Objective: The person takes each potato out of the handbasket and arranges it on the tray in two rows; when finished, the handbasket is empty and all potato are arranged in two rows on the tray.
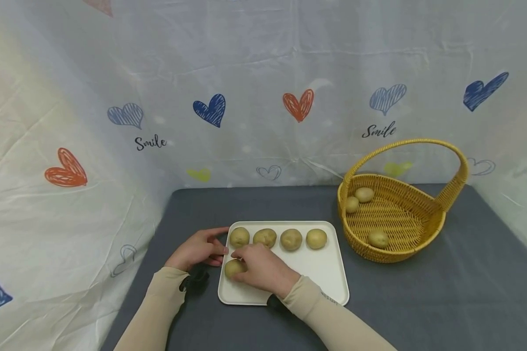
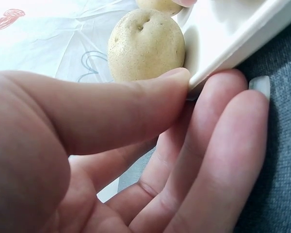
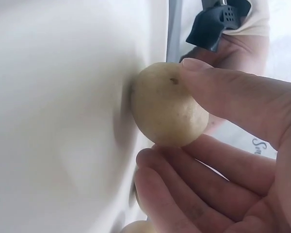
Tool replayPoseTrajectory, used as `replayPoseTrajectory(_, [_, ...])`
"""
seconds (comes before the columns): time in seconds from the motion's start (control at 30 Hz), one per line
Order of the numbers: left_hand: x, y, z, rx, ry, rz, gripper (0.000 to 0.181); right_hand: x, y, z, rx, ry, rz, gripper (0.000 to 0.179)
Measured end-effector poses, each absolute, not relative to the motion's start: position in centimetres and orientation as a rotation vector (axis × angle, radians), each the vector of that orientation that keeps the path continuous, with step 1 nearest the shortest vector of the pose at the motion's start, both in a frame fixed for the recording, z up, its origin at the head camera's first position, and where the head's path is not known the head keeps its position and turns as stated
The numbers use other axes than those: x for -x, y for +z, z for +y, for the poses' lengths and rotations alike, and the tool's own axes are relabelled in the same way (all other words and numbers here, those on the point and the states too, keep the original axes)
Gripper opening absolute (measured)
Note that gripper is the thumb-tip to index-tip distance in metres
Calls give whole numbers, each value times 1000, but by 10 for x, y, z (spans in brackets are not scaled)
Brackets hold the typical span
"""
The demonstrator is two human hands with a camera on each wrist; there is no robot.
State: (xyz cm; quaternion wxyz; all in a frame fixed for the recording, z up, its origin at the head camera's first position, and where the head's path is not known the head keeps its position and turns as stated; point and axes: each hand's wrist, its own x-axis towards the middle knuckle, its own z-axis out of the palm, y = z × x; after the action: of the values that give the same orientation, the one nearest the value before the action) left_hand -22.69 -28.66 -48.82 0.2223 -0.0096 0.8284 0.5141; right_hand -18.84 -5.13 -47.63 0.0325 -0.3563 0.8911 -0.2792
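Note:
On the white tray (image 1: pixel 285 287), my right hand (image 1: pixel 263 268) grips a potato (image 1: pixel 233 269) near the left side. Seen from the right wrist, the thumb lies on one side of that potato (image 3: pixel 167 111) and the fingers on the other, with the potato close against the tray surface. My left hand (image 1: pixel 197 249) pinches the tray's left edge. Its thumb (image 2: pixel 131 109) presses the rim from above in the left wrist view, while fingers tuck against the outer side. Several potatoes (image 1: pixel 291 240) stand in a row along the tray's far side.
A yellow wicker basket (image 1: pixel 421 239) with a tall handle stands right of the tray. Two potatoes (image 1: pixel 364 194) lie at its left inside wall and one potato (image 1: pixel 378 239) nearer the front. Behind the grey-covered table (image 1: pixel 421 302) hangs a white curtain (image 1: pixel 254 58) with hearts.

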Motion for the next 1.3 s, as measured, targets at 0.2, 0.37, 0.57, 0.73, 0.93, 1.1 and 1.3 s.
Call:
replayPoseTrajectory(0.2, [229, -488, -285, 13, 1408, 2288, 76, 190, -473, -46, 1060, -893, 2720, 46])
replayPoseTrajectory(0.37, [228, -490, -286, 14, 1403, 2292, 76, 191, -461, -23, 1073, -971, 2656, 47])
replayPoseTrajectory(0.57, [228, -492, -286, 6, 1397, 2297, 79, 191, -433, 42, 1068, -954, 2708, 38])
replayPoseTrajectory(0.73, [229, -494, -286, -4, 1379, 2303, 80, 190, -417, 115, 961, -940, 2797, 38])
replayPoseTrajectory(0.93, [229, -493, -289, 4, 1371, 2296, 81, 208, -403, 190, 742, -945, 2883, 37])
replayPoseTrajectory(1.1, [230, -492, -290, 18, 1374, 2278, 81, 239, -399, 232, 587, -960, 2915, 40])
replayPoseTrajectory(1.3, [231, -492, -288, 21, 1388, 2261, 79, 279, -413, 259, 428, -964, 2885, 49])
